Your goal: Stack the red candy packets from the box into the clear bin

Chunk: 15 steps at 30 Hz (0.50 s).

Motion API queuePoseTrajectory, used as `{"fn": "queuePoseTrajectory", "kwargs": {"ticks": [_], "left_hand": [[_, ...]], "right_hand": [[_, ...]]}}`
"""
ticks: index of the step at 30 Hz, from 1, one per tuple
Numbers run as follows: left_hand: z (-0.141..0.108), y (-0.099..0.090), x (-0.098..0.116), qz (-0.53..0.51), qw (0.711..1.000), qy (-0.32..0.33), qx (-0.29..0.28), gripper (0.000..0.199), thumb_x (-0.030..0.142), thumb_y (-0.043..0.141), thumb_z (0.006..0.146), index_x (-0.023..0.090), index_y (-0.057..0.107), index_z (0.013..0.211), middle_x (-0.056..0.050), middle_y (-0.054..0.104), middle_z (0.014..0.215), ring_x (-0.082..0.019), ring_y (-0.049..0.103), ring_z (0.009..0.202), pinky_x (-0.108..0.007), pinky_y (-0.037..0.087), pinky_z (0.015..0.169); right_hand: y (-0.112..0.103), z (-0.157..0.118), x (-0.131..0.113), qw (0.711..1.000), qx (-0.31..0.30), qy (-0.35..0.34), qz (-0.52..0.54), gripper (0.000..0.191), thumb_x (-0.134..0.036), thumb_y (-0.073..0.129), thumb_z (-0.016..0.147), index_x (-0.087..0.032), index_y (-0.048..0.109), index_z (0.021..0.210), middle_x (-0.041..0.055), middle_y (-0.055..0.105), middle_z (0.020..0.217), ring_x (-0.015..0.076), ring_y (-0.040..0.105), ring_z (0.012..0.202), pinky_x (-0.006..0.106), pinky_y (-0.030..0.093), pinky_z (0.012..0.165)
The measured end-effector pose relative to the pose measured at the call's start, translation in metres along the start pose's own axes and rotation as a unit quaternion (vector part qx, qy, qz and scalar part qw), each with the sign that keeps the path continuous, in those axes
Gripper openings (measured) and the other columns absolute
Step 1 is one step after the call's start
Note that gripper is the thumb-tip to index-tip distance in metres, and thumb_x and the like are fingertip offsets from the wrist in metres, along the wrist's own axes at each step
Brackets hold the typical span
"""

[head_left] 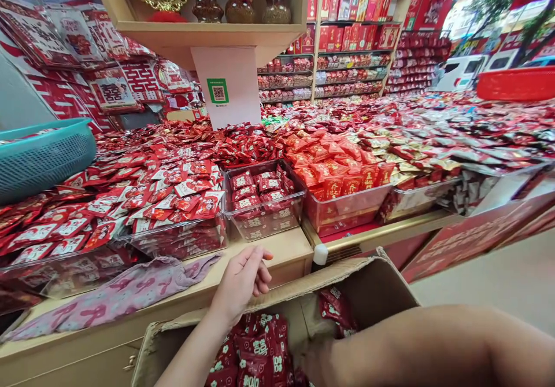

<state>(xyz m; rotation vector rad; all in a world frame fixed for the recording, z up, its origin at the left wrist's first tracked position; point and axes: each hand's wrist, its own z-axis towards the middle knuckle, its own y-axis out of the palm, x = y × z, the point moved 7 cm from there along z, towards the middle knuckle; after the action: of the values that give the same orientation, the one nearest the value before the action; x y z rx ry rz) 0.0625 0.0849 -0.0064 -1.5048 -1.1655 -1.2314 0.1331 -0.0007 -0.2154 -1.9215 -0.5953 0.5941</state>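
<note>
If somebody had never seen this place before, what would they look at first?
Probably the great spread of shiny red packets, heaped right across the middle of the view. Next might come the big cardboard box low in front, with the blurred right hand down inside it and the left hand by its far rim. The teal basket at the left edge stands out against all that red.

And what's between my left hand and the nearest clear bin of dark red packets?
In the head view, only a bare strip of pale countertop shows between your left hand and that clear bin.
</note>
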Motion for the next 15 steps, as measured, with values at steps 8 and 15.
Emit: {"fn": "queuePoseTrajectory", "kwargs": {"ticks": [8, 15], "left_hand": [[-0.001, 0.0, 0.002, -0.026, 1.0, 0.013, 0.004, 0.029, 0.044, 0.052, 0.072, 0.015, 0.057, 0.074, 0.004, 0.054, 0.046, -0.007, 0.049, 0.035, -0.014, 0.03, 0.033], [-0.002, -0.008, 0.012, -0.198, 0.98, 0.013, -0.006, 0.041, 0.052, 0.041, 0.075, 0.014, 0.058, 0.079, -0.001, 0.062, 0.06, -0.01, 0.056, 0.05, -0.019, 0.042, 0.046]], "right_hand": [[-0.039, 0.01, -0.01, 0.988, 0.125, -0.066, 0.056, 0.069, -0.049, 0.07, 0.037, -0.019, 0.012, 0.015, -0.005, 0.01, 0.016, 0.0089, 0.022, 0.018, 0.023, 0.019, 0.026], [-0.252, -0.086, 0.009, 0.912, 0.208, -0.153, 0.319, 0.024, -0.04, 0.056, 0.071, -0.019, 0.061, 0.081, -0.0024, 0.059, 0.064, 0.007, 0.05, 0.052, 0.017, 0.037, 0.046]]}}
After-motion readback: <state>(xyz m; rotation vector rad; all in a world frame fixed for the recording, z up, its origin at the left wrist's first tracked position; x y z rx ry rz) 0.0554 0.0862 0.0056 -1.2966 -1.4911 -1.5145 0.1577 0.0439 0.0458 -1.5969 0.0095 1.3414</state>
